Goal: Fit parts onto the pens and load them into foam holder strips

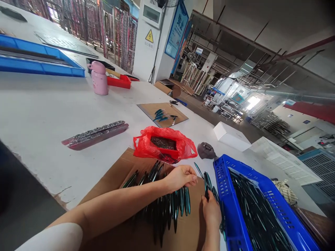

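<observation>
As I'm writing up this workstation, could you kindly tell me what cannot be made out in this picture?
- Head view: anything inside the left hand, hidden by its own curled fingers.
- Head view: parts of the glossy, slender dark-teal pieces, hidden by the bare left forearm.
- Head view: near end of the blue perforated plastic crate, cut off by the bottom edge.
- Head view: single dark items in the crumpled red plastic bag, too small.

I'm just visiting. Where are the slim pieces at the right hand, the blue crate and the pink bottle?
Slim pieces point(206, 181): head view, upper part of the bunch at the right hand point(211, 211).
Blue crate point(224, 186): head view, side wall.
Pink bottle point(100, 84): head view, middle of its body.
</observation>
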`<state>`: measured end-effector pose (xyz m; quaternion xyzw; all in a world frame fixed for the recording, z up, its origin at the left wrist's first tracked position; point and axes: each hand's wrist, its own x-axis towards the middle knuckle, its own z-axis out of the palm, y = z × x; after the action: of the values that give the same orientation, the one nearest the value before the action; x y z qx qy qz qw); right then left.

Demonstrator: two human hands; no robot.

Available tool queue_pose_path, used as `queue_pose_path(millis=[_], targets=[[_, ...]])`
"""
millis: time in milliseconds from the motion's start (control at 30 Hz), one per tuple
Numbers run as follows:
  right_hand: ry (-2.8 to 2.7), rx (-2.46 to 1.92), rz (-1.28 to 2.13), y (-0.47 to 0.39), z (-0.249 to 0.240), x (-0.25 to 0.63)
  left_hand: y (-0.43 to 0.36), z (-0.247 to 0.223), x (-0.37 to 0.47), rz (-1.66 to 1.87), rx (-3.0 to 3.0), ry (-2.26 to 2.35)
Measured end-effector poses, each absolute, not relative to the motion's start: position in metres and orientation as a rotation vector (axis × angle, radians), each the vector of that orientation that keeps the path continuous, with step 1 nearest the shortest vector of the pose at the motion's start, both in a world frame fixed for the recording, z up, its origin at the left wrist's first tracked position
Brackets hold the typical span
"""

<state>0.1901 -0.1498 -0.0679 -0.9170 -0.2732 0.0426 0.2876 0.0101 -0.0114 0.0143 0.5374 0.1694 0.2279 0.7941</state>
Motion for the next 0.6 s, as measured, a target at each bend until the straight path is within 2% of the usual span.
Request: queue_pose_path(millis=[200, 333, 600], targets=[[-0.647, -2.388, 0.034, -0.146, -0.062, 0.184, -0.008, 0.014, 0.011, 0.511, 1.099, 0.367], [-0.561, -2.191, 0.002, -0.149, -0.052, 0.176, -0.006, 0.02, 0.008, 0.557, 1.072, 0.366], [-0.591, -1.37, 0.568, -0.119, -0.035, 0.102, -0.013, 0.036, 0.0, 0.64, 1.085, 0.294]])
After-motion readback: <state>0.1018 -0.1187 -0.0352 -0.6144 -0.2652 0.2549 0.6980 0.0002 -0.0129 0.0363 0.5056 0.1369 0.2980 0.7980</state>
